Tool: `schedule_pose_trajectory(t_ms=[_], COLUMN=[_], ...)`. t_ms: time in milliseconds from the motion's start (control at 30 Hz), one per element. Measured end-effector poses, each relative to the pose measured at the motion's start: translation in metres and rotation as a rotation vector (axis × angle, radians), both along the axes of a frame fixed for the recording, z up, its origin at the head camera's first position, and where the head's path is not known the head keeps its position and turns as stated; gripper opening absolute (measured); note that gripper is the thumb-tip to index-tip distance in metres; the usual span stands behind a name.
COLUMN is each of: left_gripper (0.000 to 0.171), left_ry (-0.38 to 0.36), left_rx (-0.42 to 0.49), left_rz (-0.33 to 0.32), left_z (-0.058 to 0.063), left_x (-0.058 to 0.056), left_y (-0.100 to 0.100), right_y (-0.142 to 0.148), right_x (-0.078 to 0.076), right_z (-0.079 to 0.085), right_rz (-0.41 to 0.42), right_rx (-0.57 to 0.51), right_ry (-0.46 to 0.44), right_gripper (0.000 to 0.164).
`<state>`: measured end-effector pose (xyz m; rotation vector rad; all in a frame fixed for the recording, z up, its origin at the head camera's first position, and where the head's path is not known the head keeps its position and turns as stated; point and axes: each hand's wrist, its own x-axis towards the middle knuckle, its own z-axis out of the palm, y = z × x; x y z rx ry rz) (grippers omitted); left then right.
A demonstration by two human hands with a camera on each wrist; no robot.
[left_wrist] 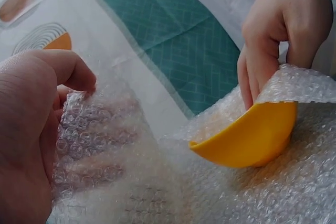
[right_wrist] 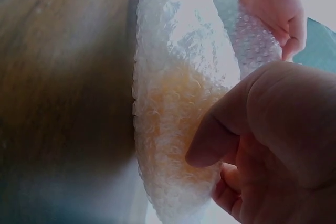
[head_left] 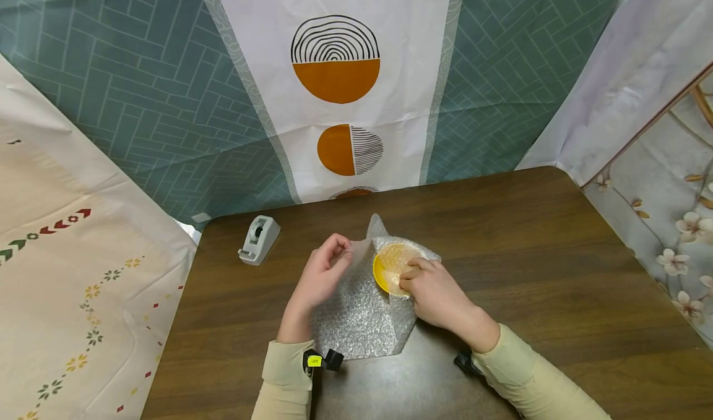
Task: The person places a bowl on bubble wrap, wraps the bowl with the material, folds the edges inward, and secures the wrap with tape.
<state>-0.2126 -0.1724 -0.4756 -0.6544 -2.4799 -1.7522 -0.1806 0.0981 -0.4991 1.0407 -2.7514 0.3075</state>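
A yellow bowl [head_left: 380, 275] sits on a sheet of bubble wrap [head_left: 356, 324], which is folded over the bowl's right side and into its hollow. My left hand [head_left: 319, 279] pinches a raised left part of the sheet between thumb and fingers, apart from the bowl. At the bowl's right rim, my right hand [head_left: 442, 296] grips the folded wrap, its fingers reaching inside the bowl in the left wrist view. The right wrist view shows the thumb [right_wrist: 215, 129] pressed on the wrap outside, where the bowl shows through as a blurred yellow patch.
A white tape dispenser [head_left: 259, 240] stands near the far left corner of the brown wooden table [head_left: 535, 240]. Patterned cloths hang behind the table and along both sides. A dark wrist device [head_left: 323, 360] is strapped at the left sleeve.
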Motion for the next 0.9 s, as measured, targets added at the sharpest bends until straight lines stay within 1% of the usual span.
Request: schedule_pose_trajectory(t_ms=[200,433,667,900], left_gripper=[0.004,0.005,0.013,0.011], left_ry=[0.003,-0.014,-0.002,0.008], left_rx=[-0.038,-0.087,-0.134,-0.191], left_rz=[-0.098,-0.232,-0.275,-0.321], left_z=[0.001,0.001,-0.002,-0.006], left_x=[0.000,0.002,0.003,0.004], left_y=[0.007,0.017,0.024,0.030], right_y=[0.001,0.003,0.006,0.011], right_x=[0.000,-0.001,-0.003,-0.007], right_z=[0.000,0.001,0.004,0.007], right_rz=[0.008,0.016,0.050,0.111], right_rx=[-0.007,0.029,0.015,-0.006], right_ry=[0.011,-0.026,-0.049,-0.097], right_gripper=[0.027,0.031,0.033,0.038])
